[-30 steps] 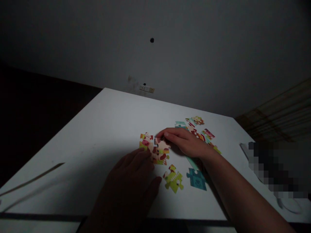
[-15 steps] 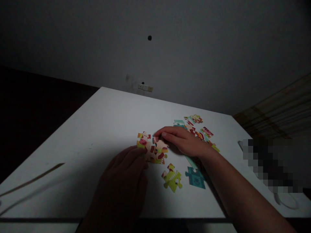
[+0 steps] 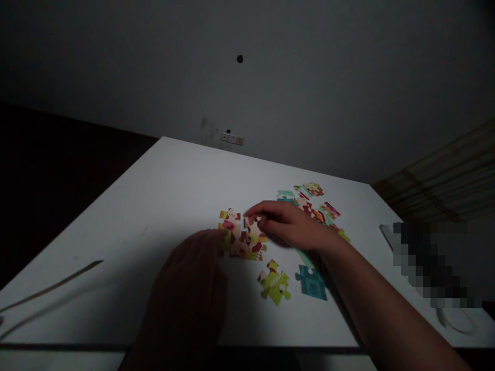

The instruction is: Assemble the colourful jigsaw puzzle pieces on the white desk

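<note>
Flat before us lies a partly covered puzzle section [image 3: 235,236] showing a pink-muzzled cow. Towards its two o'clock we see a pale piece [image 3: 253,230], a narrow gap at its nine o'clock. At five o'clock is a loose lime-green piece [image 3: 275,282]; at that one's three o'clock, a teal piece [image 3: 312,284].

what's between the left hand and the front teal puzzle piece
In the head view, a green puzzle piece lies between the left hand and the front teal piece, with white tabletop showing on either side.
</note>
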Motion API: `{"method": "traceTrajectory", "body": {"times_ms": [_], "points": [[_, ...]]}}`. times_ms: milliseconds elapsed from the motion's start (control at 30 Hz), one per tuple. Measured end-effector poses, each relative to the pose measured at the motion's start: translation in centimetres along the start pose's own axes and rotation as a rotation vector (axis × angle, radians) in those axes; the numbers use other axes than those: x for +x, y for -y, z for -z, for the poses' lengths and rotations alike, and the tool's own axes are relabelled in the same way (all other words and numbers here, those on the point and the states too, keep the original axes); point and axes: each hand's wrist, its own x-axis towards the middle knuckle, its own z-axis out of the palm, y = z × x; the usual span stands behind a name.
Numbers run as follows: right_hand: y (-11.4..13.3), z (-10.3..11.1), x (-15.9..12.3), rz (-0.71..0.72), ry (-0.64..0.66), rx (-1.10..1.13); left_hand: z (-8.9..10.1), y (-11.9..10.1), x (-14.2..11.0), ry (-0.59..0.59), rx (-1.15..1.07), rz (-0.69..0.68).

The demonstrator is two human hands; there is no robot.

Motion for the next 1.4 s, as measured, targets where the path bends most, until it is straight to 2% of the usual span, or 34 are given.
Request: {"method": "traceTrajectory", "body": {"times_ms": [233,433,600,867,1400], "points": [[0.4,0.2,-0.2,0.008,0.021,-0.036,0.5,-0.2,0.5,0.003,-0.015,-0.080],[1.2,0.1,-1.0,0.132,0.054,-0.167,0.6,-0.5,0.7,0.075,-0.009,-0.141],[1.7,-0.4,-1.4,0.148,0.076,-0.228,0.7,-0.9,0.9,0.115,0.003,-0.128],[1.5,-0.8,-1.3,0.179,0.035,-0.291,0.8,-1.0,1.0,0.116,0.030,-0.130],[1.4,-0.6,-1.2,0.187,0.043,-0.279,0.7,-0.8,0.9,0.126,-0.004,-0.124]]}}
